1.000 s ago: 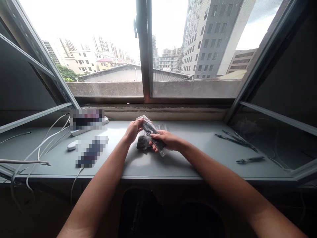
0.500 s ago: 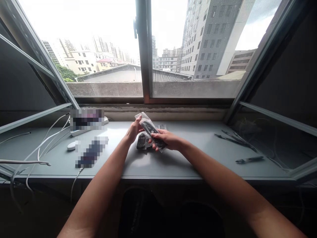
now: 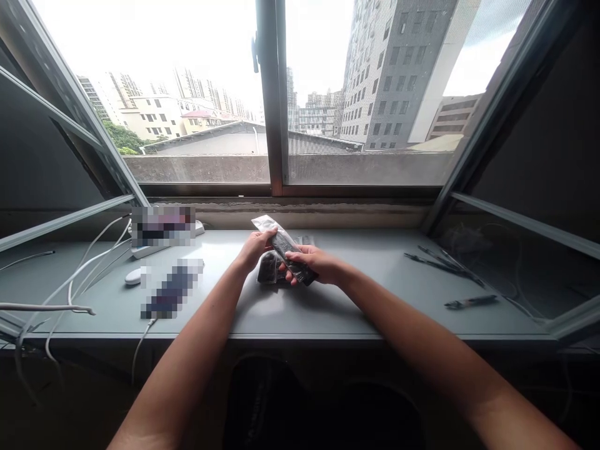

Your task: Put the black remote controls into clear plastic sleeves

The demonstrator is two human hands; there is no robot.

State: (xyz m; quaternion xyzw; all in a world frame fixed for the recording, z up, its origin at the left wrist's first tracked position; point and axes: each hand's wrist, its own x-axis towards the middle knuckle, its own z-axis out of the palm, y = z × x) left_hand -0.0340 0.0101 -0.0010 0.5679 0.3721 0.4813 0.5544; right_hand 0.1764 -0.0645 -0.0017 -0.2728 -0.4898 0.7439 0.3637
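Observation:
A long, slim dark object in a clear plastic bag [image 3: 284, 242] is held slantwise between my two hands, above the desk. It looks like a remote control, but its details are blurred. My left hand [image 3: 257, 245] pinches the upper part of the bag, thumb on top; the pale end of the bag sticks out beyond it. Lower down, my right hand [image 3: 315, 262] grips the dark object through the bag, thumb above and fingers beneath. Under and behind my hands lie dark items in clear plastic bags [image 3: 268, 267], partly hidden.
At the left are a white power strip [image 3: 199, 229] with cables, a small white rounded object [image 3: 133, 277], and a blurred-out item with a cable [image 3: 169, 291]. Pens [image 3: 470, 302] and thin dark sticks [image 3: 435, 261] lie at the right. A window frame [image 3: 276, 94] rises behind the desk [image 3: 356, 315].
My left hand has shifted its grip, its thumb now further down on the bag. The bag's upper end has moved slightly up and left. My right hand stays almost in place.

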